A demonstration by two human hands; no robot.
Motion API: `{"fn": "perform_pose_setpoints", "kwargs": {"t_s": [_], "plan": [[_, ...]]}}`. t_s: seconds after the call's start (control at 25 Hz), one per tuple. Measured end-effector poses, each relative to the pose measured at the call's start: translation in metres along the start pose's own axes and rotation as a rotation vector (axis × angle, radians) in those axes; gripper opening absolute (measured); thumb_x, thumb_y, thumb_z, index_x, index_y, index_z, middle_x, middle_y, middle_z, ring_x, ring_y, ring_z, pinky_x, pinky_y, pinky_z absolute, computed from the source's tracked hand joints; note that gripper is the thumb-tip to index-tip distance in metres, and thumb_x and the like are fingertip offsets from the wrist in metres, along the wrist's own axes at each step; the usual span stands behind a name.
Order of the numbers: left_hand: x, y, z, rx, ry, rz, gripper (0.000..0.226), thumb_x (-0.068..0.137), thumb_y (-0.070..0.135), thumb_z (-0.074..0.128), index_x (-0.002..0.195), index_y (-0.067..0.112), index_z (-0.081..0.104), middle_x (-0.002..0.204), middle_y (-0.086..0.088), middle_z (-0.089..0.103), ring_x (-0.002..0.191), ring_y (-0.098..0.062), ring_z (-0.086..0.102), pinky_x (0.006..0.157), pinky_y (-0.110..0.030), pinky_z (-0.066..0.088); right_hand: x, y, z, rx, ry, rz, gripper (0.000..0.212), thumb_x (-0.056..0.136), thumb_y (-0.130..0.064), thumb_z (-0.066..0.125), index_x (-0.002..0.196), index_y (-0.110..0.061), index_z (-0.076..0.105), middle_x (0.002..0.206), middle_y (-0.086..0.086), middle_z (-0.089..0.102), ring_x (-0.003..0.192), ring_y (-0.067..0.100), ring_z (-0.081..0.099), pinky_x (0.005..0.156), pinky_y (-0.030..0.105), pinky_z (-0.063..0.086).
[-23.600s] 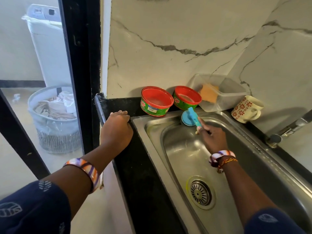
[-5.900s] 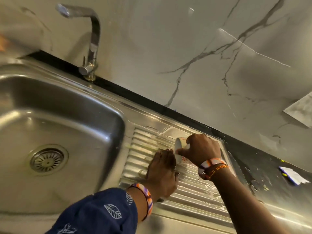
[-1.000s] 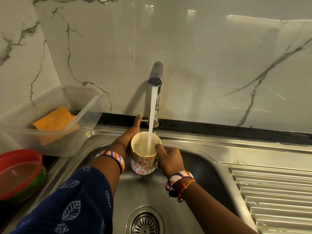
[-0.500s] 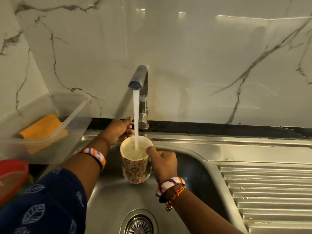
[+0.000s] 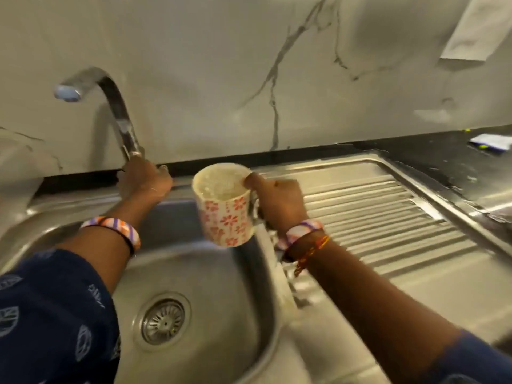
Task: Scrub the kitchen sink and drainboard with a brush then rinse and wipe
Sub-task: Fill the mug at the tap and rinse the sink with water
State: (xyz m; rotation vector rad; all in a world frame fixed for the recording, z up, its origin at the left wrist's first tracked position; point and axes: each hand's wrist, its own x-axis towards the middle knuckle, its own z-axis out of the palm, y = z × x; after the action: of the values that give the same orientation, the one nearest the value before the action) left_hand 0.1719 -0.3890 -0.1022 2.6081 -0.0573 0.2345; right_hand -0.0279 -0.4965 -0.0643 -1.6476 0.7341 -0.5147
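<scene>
My right hand [image 5: 277,205] grips the handle of a white mug with red flowers [image 5: 225,214], full of water, held over the right edge of the steel sink basin [image 5: 227,300]. My left hand [image 5: 144,181] is closed around the base of the tap [image 5: 110,106], where the handle sits. No water runs from the spout. The ribbed drainboard [image 5: 382,225] lies to the right of the mug. The drain strainer [image 5: 163,321] sits in the basin floor. No brush is in view.
A marble-patterned wall rises behind the sink. A black countertop [image 5: 443,159] runs along the back and right, with a small white packet [image 5: 490,141] on it. The edge of a clear plastic container [image 5: 16,173] shows at far left.
The water stream has stopped. My right hand has carried the full mug right, away from under the spout towards the drainboard. My left hand stays at the tap base. The view has swung right.
</scene>
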Motion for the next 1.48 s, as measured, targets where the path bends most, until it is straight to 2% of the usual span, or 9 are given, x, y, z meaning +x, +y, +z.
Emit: {"fn": "perform_pose_setpoints", "kwargs": {"t_s": [0.16,0.28,0.4,0.52,0.64,0.8,1.0,1.28,1.48], "plan": [[-0.089,0.053,0.047,0.035,-0.284,0.384,0.056,0.091,0.044,0.049,0.124,-0.001,0.049,0.131,-0.026,0.047,0.122,-0.042,0.044,0.099,-0.045,0.038,-0.016,0.002,-0.107,-0.104,0.202,0.045,0.035,0.081,-0.029,0.065,0.053,-0.012,0.054,0.042,0.0,0.047,0.04,0.012,0.039,0.035,0.016,0.028],[-0.157,0.098,0.065,0.033,-0.491,0.709,0.064,0.094,0.049,0.038,0.14,0.006,0.031,0.146,-0.02,0.031,0.133,-0.036,0.031,0.107,-0.043,0.029,-0.027,0.007,-0.183,-0.149,0.321,0.098,0.028,0.083,-0.029,0.062,0.063,-0.011,0.055,0.054,0.003,0.044,0.045,0.014,0.038,0.039,0.016,0.028],[-0.21,0.136,0.074,0.104,-0.588,0.912,0.071,0.095,0.054,0.029,0.148,0.009,0.014,0.156,-0.015,0.01,0.144,-0.03,0.011,0.116,-0.041,0.015,-0.026,0.006,-0.248,-0.165,0.444,0.107,0.029,0.084,-0.025,0.062,0.06,-0.011,0.054,0.05,0.004,0.043,0.042,0.014,0.036,0.034,0.009,0.025],[-0.255,0.17,0.091,0.149,-0.642,1.006,0.076,0.095,0.056,0.027,0.149,0.007,0.007,0.157,-0.015,0.0,0.145,-0.028,0.0,0.117,-0.039,0.004,-0.017,0.005,-0.31,-0.262,0.472,0.079,0.033,0.083,-0.025,0.063,0.056,-0.01,0.053,0.032,-0.003,0.044,0.029,0.01,0.038,0.029,0.006,0.023],[-0.304,0.209,0.113,0.119,-0.651,0.992,0.082,0.094,0.057,0.026,0.149,0.003,-0.003,0.156,-0.016,-0.007,0.145,-0.027,-0.006,0.118,-0.038,0.0,-0.005,0.011,-0.365,-0.365,0.384,0.069,0.032,0.085,-0.023,0.063,0.058,-0.009,0.054,0.045,0.004,0.045,0.021,0.001,0.033,0.027,0.007,0.023],[-0.362,0.262,0.145,0.108,-0.69,0.895,0.082,0.094,0.058,0.025,0.149,0.004,-0.005,0.155,-0.018,-0.013,0.144,-0.028,-0.012,0.118,-0.04,-0.004,0.004,0.023,-0.42,-0.526,0.213,0.093,0.032,0.087,-0.025,0.061,0.06,-0.009,0.055,0.052,0.002,0.048,0.045,0.011,0.04,0.026,0.009,0.026],[-0.416,0.294,0.172,0.176,-0.685,0.811,0.077,0.094,0.057,0.025,0.15,0.013,-0.005,0.155,-0.016,-0.016,0.143,-0.027,-0.017,0.115,-0.043,-0.01,0.0,0.035,-0.458,-0.685,-0.003,0.139,0.029,0.087,-0.028,0.061,0.064,-0.01,0.057,0.056,0.0,0.047,0.048,0.011,0.037,0.034,0.015,0.029],[-0.425,0.267,0.149,0.349,-0.626,0.62,0.077,0.093,0.061,0.021,0.148,0.017,-0.012,0.154,-0.01,-0.023,0.142,-0.023,-0.022,0.115,-0.045,-0.012,-0.015,0.038,-0.432,-0.815,-0.264,0.106,0.028,0.086,-0.034,0.061,0.072,-0.01,0.058,0.066,0.003,0.055,0.055,0.012,0.045,0.05,0.021,0.033],[-0.412,0.208,0.108,0.348,-0.65,0.396,0.084,0.091,0.06,0.034,0.148,0.021,-0.015,0.152,-0.012,-0.028,0.141,-0.027,-0.025,0.116,-0.047,-0.011,-0.025,0.032,-0.372,-0.848,-0.451,-0.046,0.029,0.084,-0.036,0.063,0.072,-0.009,0.061,0.065,0.004,0.057,0.055,0.013,0.045,0.052,0.022,0.036]]}}
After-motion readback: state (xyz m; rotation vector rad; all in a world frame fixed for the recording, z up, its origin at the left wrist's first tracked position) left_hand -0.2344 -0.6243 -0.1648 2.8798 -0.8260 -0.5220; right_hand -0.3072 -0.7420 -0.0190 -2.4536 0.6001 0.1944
